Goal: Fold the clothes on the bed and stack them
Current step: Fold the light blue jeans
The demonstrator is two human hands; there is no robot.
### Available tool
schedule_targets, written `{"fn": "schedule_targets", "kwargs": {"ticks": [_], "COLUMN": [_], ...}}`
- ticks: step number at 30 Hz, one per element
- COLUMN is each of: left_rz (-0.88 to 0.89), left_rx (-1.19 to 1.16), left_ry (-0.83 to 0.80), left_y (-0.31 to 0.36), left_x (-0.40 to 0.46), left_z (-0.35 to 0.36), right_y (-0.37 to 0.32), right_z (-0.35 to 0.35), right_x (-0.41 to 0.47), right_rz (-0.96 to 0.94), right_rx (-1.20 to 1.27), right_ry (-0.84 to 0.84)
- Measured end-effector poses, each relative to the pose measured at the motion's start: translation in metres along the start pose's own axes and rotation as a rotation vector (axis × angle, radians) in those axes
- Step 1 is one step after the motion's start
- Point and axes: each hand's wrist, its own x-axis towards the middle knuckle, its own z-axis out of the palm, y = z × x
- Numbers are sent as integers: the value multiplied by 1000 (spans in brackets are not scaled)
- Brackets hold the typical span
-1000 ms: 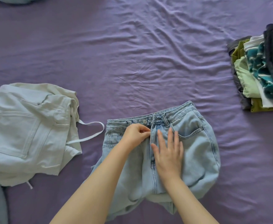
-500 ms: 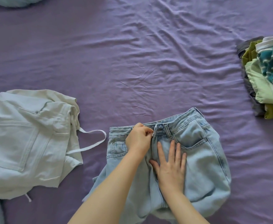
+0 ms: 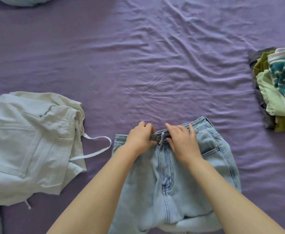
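Left hand pinching the waistband left of the button; right hand curled onto the waistband right of it, both clamped on the light blue jeans. Jeans flat on the purple bed, near edge. Pale trousers lying left; folded stack far right.

I see pale blue jeans of faded matt denim with a dull metal button, a wrinkled, faintly sheeny purple sheet, and off-white trousers of coarse woven cotton.
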Motion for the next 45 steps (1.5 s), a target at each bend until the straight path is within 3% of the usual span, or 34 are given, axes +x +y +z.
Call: {"fn": "schedule_targets", "kwargs": {"ticks": [2,5,10,14,18,22,31,37,39,42,45], "left_rz": [12,24,83,115,157,104,60,106,160,141,151], "left_rx": [39,106,-213,-212,-206,-531,-930,-936,-757,-446,-416], "left_ry": [-23,82,138,172,255,165,241,223,187,340,429], "left_y": [0,4,7,12,28,58,140,176,185,194,197], "left_x": [-3,-11,-27,-39,-59,-101,-200,-251,-267,-279,-290], "left_z": [-1,6,1,-14,-41,-73,-121,-159,-165,-162,-158], "right_y": [0,-1,1,-2,-6,-11,-23,-22,-22,-21,-23], "right_z": [-5,-13,-36,-53,-79,-121,-227,-285,-301,-322,-341], "right_x": [-2,-7,-18,-34,-53,-77,-132,-159,-164,-163,-164], "right_rz": [12,31,-10,-106,-155,-229,-382,-428,-459,-587,-681], "right_rx": [26,105,262,215,265,407,253,300,281,174,135], "right_ry": [94,147,236,349,327,360,494,430,356,169,9]}}
